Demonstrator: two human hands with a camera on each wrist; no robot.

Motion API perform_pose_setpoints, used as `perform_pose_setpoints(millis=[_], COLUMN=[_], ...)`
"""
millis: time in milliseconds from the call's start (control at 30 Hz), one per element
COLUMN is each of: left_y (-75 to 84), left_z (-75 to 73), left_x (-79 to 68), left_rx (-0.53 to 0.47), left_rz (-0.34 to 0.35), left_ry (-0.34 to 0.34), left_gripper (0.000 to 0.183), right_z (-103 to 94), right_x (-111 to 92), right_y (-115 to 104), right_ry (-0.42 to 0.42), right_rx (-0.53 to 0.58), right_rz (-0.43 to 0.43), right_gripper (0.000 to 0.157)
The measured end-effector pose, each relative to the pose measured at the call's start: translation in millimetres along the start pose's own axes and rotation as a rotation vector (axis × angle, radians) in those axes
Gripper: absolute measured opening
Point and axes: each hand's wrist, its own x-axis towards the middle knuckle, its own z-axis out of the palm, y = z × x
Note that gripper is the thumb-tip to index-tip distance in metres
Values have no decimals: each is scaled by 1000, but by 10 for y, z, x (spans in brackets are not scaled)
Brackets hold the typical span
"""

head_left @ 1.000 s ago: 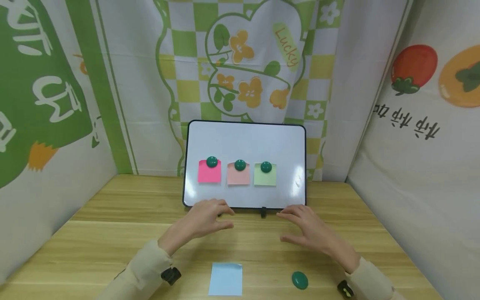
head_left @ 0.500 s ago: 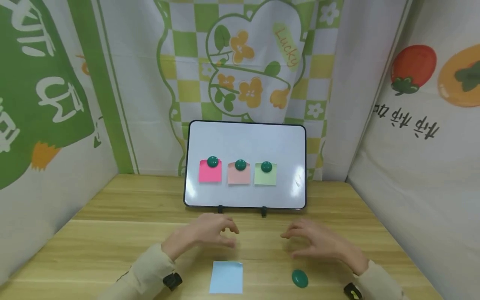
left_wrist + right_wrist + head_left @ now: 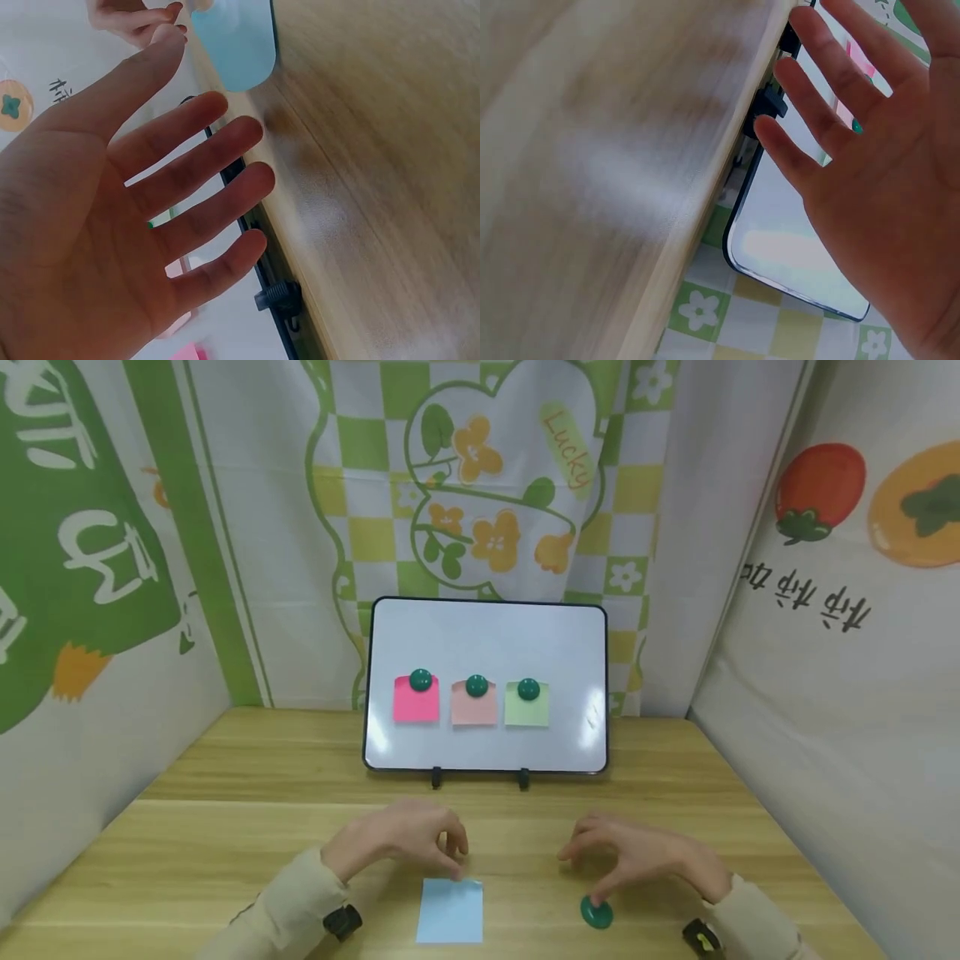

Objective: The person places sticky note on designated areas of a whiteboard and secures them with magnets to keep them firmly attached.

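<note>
A light blue sticky note [image 3: 450, 912] lies on the table near its front. My left hand [image 3: 408, 837] hovers just behind it, thumb tip right at the note's back edge, fingers apart and loosely bent. In the left wrist view the blue note shows beyond the thumb. To the right lies a round green magnet [image 3: 597, 914]. My right hand [image 3: 637, 852] is over it, the thumb tip touching its back edge in the head view while the fingers stay relaxed and spread forward. The magnet is out of sight in the right wrist view.
A whiteboard [image 3: 487, 639] stands at the back on black clips [image 3: 523, 778]. Green magnets hold a hot pink note [image 3: 416, 706], a pale pink note [image 3: 473, 710] and a light green note [image 3: 527, 713] on it. Printed curtains [image 3: 292, 552] surround the wooden table [image 3: 262, 777].
Both hands have drawn back from the whiteboard's lower edge and come down toward the person. The left thumb has reached the blue note's edge, the right thumb the green magnet.
</note>
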Motion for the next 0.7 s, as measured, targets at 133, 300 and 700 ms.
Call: perform_pose_setpoints(millis=[133,300,700], left_y=[12,9,48], left_z=[-12,-10,20], left_x=[-20,-39,-49], left_rx=[-25,-97,-126], left_rz=[-17,-37,-34], left_ry=[-44,-111,-180], left_gripper=[29,22,22], right_z=[-22,-35,0], right_x=[13,35,-45], right_y=[-23,-46,-53], right_ry=[-50,-81,-156], right_rx=[74,67,88], right_rz=[-5,-58,-95], right_gripper=[53,50,59])
